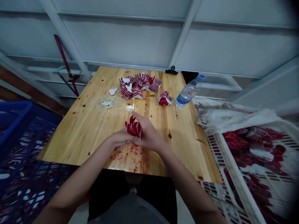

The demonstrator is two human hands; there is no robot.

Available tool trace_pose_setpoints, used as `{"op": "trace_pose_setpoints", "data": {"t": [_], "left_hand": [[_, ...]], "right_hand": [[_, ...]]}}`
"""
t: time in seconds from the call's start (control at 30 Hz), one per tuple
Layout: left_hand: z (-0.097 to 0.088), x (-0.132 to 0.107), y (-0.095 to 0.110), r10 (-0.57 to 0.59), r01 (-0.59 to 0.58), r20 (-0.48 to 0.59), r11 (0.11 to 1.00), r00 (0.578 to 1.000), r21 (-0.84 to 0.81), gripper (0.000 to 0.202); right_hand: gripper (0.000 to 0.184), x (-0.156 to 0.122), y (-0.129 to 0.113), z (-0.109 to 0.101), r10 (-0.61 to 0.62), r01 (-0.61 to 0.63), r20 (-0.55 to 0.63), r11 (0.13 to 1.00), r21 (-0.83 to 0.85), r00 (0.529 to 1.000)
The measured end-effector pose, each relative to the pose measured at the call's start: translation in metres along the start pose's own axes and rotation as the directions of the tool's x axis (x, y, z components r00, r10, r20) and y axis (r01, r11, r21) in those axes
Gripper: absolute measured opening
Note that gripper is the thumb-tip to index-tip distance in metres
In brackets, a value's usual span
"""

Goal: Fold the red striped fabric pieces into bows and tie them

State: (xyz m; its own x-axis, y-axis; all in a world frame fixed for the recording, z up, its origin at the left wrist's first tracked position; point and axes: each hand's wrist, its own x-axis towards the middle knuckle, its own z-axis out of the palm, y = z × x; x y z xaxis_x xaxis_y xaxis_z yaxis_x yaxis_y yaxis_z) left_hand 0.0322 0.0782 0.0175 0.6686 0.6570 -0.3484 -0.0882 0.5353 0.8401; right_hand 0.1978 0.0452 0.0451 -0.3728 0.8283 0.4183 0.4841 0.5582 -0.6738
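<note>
Pine tabletop (70, 140) setup, left hand (119, 139) and right hand (147, 132) with fingers closed snug on a red-and-white striped fabric bundle (134, 127) toward the near side, and any slack could let pieces slip loose.

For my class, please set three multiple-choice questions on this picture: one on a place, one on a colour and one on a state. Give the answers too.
1. Where is the plastic water bottle?
A. Inside a crate
B. At the far right edge of the wooden table
C. Under the table

2. What colours are on the striped fabric bundle?
A. Blue and yellow
B. Green and black
C. Red and white

3. How do the left hand and right hand stand to the bundle?
A. Both grip it
B. Both lie apart from it
C. Only one touches it

Answers:
1. B, the bottle lies at that edge.
2. C, red and white stripes show.
3. A, both hands close around it.
</note>
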Motion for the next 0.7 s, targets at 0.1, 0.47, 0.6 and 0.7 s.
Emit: {"op": "trace_pose_setpoints", "data": {"t": [0.1, 0.47, 0.6, 0.7], "left_hand": [[-0.001, 0.000, 0.001, -0.021, 0.021, 0.071, 1.000, 0.997, 0.001, 0.056], [0.008, 0.007, 0.000, 0.068, -0.073, 0.076, 0.995, 0.995, 0.064, 0.064], [0.005, 0.004, 0.001, 0.025, -0.023, 0.173, 1.000, 0.985, -0.017, 0.061], [0.008, 0.004, -0.002, 0.023, -0.021, 0.063, 0.999, 0.998, -0.029, 0.054]], "right_hand": [[0.075, -0.002, 0.004, 0.001, 0.002, -0.002, -0.007, 1.000, 0.011, 1.000], [0.062, -0.008, 0.010, -0.004, -0.022, 0.021, -0.057, 1.000, -0.022, 0.998], [0.063, -0.010, 0.011, -0.002, -0.065, 0.074, -0.089, 0.992, 0.103, 0.994], [0.080, -0.013, 0.008, 0.000, -0.012, 0.016, -0.051, 0.997, 0.069, 0.999]]}}
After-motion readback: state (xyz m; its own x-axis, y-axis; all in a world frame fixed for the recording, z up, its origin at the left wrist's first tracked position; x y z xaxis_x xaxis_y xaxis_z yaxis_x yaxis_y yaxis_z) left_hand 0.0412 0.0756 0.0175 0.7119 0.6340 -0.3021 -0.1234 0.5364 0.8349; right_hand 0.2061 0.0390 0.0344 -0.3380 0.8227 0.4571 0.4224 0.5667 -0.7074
